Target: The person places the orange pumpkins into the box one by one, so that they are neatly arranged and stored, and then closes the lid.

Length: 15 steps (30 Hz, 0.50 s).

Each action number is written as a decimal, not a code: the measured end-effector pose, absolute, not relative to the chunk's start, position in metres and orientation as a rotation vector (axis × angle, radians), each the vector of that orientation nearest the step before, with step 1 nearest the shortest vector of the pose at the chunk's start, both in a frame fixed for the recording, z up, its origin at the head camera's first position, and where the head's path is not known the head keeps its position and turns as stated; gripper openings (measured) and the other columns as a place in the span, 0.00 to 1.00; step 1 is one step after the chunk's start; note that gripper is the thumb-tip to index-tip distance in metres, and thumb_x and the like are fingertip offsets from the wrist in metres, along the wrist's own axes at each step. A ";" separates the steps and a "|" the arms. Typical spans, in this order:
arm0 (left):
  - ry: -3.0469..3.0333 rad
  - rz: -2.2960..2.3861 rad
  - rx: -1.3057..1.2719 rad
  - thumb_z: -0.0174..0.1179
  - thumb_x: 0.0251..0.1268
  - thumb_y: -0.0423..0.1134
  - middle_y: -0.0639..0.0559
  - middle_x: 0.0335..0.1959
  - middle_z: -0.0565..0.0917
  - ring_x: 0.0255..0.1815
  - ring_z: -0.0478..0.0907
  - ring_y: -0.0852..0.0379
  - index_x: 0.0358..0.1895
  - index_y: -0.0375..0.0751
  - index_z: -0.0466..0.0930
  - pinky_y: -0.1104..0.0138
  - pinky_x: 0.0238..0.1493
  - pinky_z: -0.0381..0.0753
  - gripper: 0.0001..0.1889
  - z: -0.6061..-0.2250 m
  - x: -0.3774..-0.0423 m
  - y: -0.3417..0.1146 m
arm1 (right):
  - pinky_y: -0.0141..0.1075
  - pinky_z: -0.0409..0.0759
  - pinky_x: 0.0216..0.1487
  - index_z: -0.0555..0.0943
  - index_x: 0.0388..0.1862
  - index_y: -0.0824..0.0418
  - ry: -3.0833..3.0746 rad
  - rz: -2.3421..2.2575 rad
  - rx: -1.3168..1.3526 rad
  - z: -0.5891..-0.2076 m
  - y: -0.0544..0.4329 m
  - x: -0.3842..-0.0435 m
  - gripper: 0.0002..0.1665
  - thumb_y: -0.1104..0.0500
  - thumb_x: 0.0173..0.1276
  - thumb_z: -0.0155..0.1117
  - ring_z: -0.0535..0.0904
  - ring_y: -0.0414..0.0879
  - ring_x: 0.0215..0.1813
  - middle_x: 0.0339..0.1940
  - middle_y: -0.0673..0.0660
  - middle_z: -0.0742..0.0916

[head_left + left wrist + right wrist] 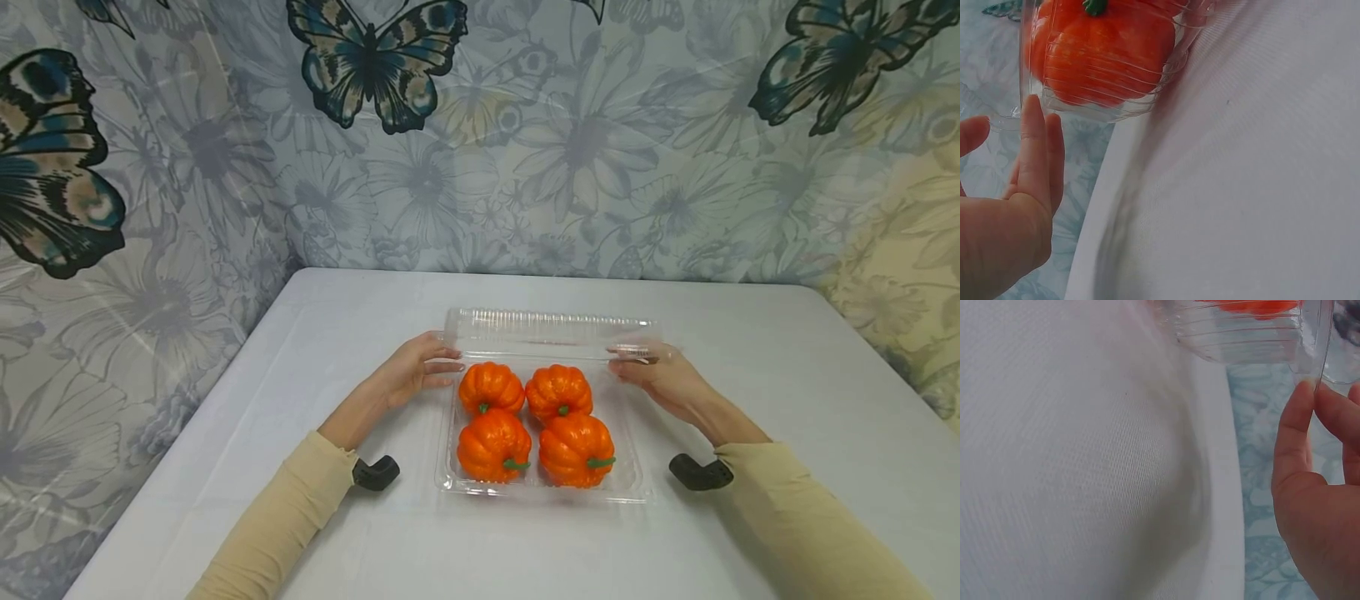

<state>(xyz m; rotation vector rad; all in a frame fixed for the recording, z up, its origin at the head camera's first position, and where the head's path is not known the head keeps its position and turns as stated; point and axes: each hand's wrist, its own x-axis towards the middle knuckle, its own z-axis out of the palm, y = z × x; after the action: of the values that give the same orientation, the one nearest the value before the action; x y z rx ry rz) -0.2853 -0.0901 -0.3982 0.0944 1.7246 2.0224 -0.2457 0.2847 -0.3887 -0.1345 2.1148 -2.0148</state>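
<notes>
A clear plastic clamshell container (538, 493) lies on the white table with its lid (551, 333) raised at the back. Several small glossy orange pumpkins with green stems sit inside, among them a front left pumpkin (493, 447) and a front right pumpkin (577, 451). At the back left corner my left hand (417, 367) touches the container's edge, fingers fairly straight and thumb apart. My right hand (660, 377) is at the back right corner; in the right wrist view its thumb and forefinger pinch the clear plastic rim (1319, 362).
The white-covered table (360, 550) reaches back to a wall hanging with flowers and butterflies (375, 62). A black wrist mount (377, 473) sticks out from the left cuff, and another black mount (701, 472) from the right cuff.
</notes>
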 end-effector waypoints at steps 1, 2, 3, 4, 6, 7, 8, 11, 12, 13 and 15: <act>1.729 2.018 0.094 0.45 0.73 0.36 0.44 0.49 0.75 0.46 0.78 0.51 0.59 0.36 0.63 0.61 0.49 0.79 0.15 -0.398 -0.286 -0.090 | 0.31 0.78 0.44 0.84 0.37 0.54 2.149 -1.982 -0.119 -0.388 0.285 -0.245 0.08 0.66 0.67 0.62 0.78 0.40 0.43 0.44 0.45 0.82; 1.728 2.017 0.098 0.46 0.72 0.34 0.43 0.50 0.74 0.45 0.78 0.53 0.61 0.35 0.62 0.62 0.48 0.79 0.17 -0.399 -0.286 -0.090 | 0.30 0.78 0.46 0.85 0.38 0.52 2.168 -1.957 -0.106 -0.388 0.286 -0.244 0.07 0.64 0.68 0.62 0.79 0.42 0.47 0.45 0.44 0.83; 1.729 2.016 0.104 0.47 0.72 0.33 0.43 0.51 0.74 0.45 0.77 0.54 0.64 0.35 0.61 0.64 0.46 0.79 0.20 -0.399 -0.287 -0.091 | 0.32 0.76 0.51 0.84 0.37 0.52 2.188 -1.925 -0.097 -0.388 0.287 -0.244 0.08 0.64 0.69 0.60 0.78 0.46 0.52 0.48 0.46 0.84; 1.728 2.016 0.109 0.48 0.71 0.32 0.44 0.51 0.74 0.44 0.77 0.55 0.66 0.36 0.60 0.65 0.45 0.79 0.22 -0.400 -0.287 -0.091 | 0.35 0.74 0.56 0.84 0.36 0.53 2.179 -1.915 -0.091 -0.388 0.288 -0.244 0.10 0.64 0.70 0.57 0.75 0.49 0.58 0.51 0.46 0.83; 1.732 2.017 0.130 0.50 0.70 0.31 0.45 0.50 0.74 0.43 0.76 0.56 0.68 0.35 0.59 0.67 0.42 0.79 0.25 -0.402 -0.288 -0.092 | 0.34 0.69 0.60 0.82 0.35 0.55 2.160 -1.893 -0.093 -0.389 0.290 -0.244 0.13 0.64 0.72 0.51 0.68 0.52 0.66 0.53 0.45 0.83; 1.734 2.021 0.142 0.50 0.70 0.31 0.45 0.49 0.75 0.42 0.76 0.57 0.68 0.34 0.58 0.68 0.40 0.78 0.25 -0.403 -0.288 -0.092 | 0.34 0.68 0.62 0.82 0.35 0.55 2.126 -1.904 -0.103 -0.390 0.291 -0.244 0.15 0.65 0.73 0.48 0.64 0.52 0.69 0.55 0.44 0.81; 1.729 2.029 0.146 0.50 0.70 0.30 0.46 0.48 0.75 0.42 0.76 0.57 0.68 0.34 0.58 0.68 0.39 0.79 0.25 -0.403 -0.288 -0.092 | 0.33 0.65 0.64 0.81 0.36 0.56 2.063 -1.934 -0.121 -0.390 0.292 -0.244 0.17 0.68 0.72 0.44 0.60 0.51 0.71 0.56 0.44 0.81; 1.727 2.054 0.154 0.51 0.68 0.28 0.48 0.45 0.76 0.40 0.77 0.58 0.67 0.34 0.59 0.69 0.37 0.79 0.25 -0.403 -0.288 -0.092 | 0.31 0.70 0.56 0.81 0.36 0.56 1.915 -1.998 -0.180 -0.391 0.295 -0.244 0.20 0.69 0.73 0.40 0.67 0.43 0.63 0.53 0.42 0.82; 1.726 2.064 0.152 0.51 0.68 0.27 0.48 0.45 0.76 0.39 0.77 0.58 0.67 0.33 0.59 0.69 0.36 0.80 0.25 -0.403 -0.287 -0.092 | 0.32 0.72 0.53 0.81 0.37 0.55 1.886 -2.009 -0.199 -0.391 0.295 -0.243 0.20 0.68 0.73 0.40 0.70 0.41 0.59 0.52 0.42 0.82; 1.729 2.071 0.162 0.51 0.67 0.26 0.47 0.44 0.76 0.39 0.77 0.58 0.67 0.33 0.59 0.69 0.36 0.80 0.25 -0.403 -0.287 -0.092 | 0.34 0.73 0.52 0.80 0.37 0.54 1.862 -2.015 -0.211 -0.390 0.296 -0.243 0.19 0.67 0.74 0.40 0.71 0.41 0.56 0.52 0.42 0.82; 1.746 2.076 0.185 0.52 0.67 0.25 0.47 0.45 0.76 0.39 0.78 0.58 0.67 0.31 0.59 0.68 0.38 0.80 0.26 -0.402 -0.287 -0.092 | 0.37 0.74 0.50 0.79 0.41 0.53 1.833 -2.011 -0.230 -0.390 0.297 -0.243 0.18 0.64 0.76 0.40 0.73 0.43 0.53 0.51 0.44 0.80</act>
<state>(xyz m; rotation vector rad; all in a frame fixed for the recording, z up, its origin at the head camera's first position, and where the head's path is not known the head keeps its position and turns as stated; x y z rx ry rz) -0.2870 -0.0917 -0.4024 0.1847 1.7464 2.0762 -0.2426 0.2968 -0.3901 -0.2304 1.8325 -2.0113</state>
